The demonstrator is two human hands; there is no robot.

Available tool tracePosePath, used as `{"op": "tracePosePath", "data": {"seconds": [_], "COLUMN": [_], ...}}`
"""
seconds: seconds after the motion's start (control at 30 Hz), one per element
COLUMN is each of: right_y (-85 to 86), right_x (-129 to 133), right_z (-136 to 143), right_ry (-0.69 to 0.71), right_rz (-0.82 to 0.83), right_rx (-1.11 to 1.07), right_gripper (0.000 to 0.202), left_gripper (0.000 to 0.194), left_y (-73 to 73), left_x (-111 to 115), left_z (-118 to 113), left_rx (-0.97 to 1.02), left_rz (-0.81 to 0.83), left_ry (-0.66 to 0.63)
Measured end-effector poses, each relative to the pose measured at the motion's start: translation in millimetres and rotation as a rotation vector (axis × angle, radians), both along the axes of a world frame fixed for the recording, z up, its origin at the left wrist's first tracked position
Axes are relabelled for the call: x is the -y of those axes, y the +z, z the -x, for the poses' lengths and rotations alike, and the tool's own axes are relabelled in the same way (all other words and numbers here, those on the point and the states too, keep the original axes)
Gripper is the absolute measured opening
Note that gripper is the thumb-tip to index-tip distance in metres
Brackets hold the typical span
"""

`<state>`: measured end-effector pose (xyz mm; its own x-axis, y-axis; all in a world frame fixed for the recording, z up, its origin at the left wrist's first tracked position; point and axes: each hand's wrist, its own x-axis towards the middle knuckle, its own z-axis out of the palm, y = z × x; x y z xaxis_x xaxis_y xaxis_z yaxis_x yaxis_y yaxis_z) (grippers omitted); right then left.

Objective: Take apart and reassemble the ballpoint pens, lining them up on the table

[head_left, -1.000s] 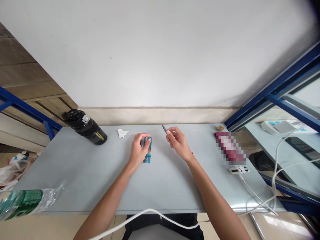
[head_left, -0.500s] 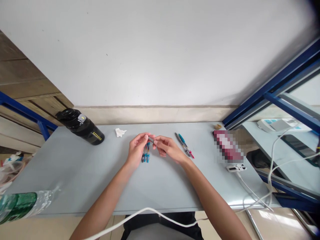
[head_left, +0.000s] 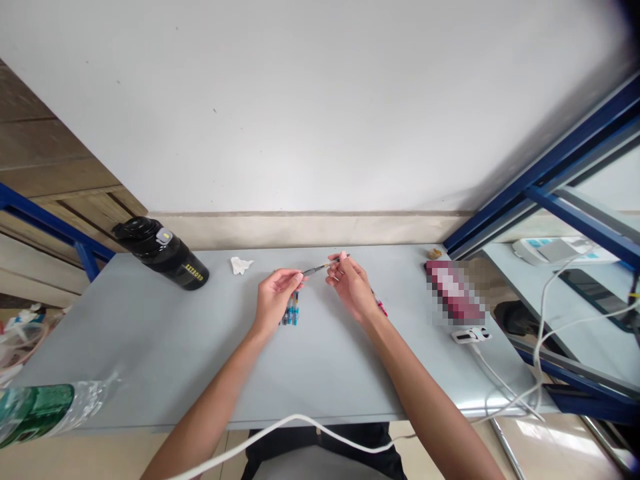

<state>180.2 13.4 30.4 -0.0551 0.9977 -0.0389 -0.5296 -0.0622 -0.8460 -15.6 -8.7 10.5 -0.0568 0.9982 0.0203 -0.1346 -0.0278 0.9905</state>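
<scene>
A slim grey-and-clear pen (head_left: 316,269) stretches slantwise between my hands, above the table. My left hand (head_left: 276,299) pinches its darker left end between thumb and fingertips. At the other end, the fingertips of my right hand (head_left: 353,285) are closed on it, with the end partly hidden. Several pens with blue and dark parts (head_left: 293,315) lie side by side on the table, partly covered by my left hand. Beneath my right hand, a pen with a pink end (head_left: 381,306) sticks out; most of what lies there is hidden.
A black bottle (head_left: 167,257) and a crumpled tissue (head_left: 241,265) are on the left of the grey table (head_left: 210,360). To the right lie a blurred dark-red item (head_left: 455,290) and a white device (head_left: 472,335). A white cable (head_left: 300,418) crosses the front edge.
My right hand has moved right and slightly up, away from my left hand, so more of the pen shows between them. It now covers most of the pens on the right.
</scene>
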Motion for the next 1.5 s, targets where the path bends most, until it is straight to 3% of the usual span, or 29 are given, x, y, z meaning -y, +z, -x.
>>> {"op": "tracePosePath", "data": {"seconds": [0.17, 0.4, 0.73, 0.97, 1.33, 1.5], "right_y": [-7.1, -25.2, -29.4, -29.9, -9.5, -7.5], "right_x": [-1.4, -3.6, -1.8, -1.2, 8.4, 6.9], "right_z": [0.8, 3.0, 4.7, 2.9, 1.3, 2.3], "right_ry": [-0.046, -0.087, -0.099, -0.100, -0.109, -0.187], "right_rz": [-0.067, -0.205, -0.270, -0.297, -0.409, -0.355], "right_rx": [0.090, 0.213, 0.291, 0.365, 0.540, 0.514], "right_gripper": [0.042, 0.041, 0.039, 0.039, 0.036, 0.044], "left_gripper": [0.042, 0.035, 0.030, 0.037, 0.057, 0.052], "left_y": [-4.2, 2.1, -5.4, 2.1, 2.5, 12.8], "left_x": [2.0, 4.7, 0.3, 2.1, 1.4, 9.1], "left_z": [3.2, 8.3, 9.6, 9.1, 11.3, 7.6], "left_rx": [-0.214, -0.532, -0.744, -0.708, -0.398, -0.387], "left_rz": [-0.060, -0.214, -0.406, -0.285, 0.000, -0.101], "left_ry": [-0.016, 0.060, 0.014, 0.001, -0.090, -0.172]}}
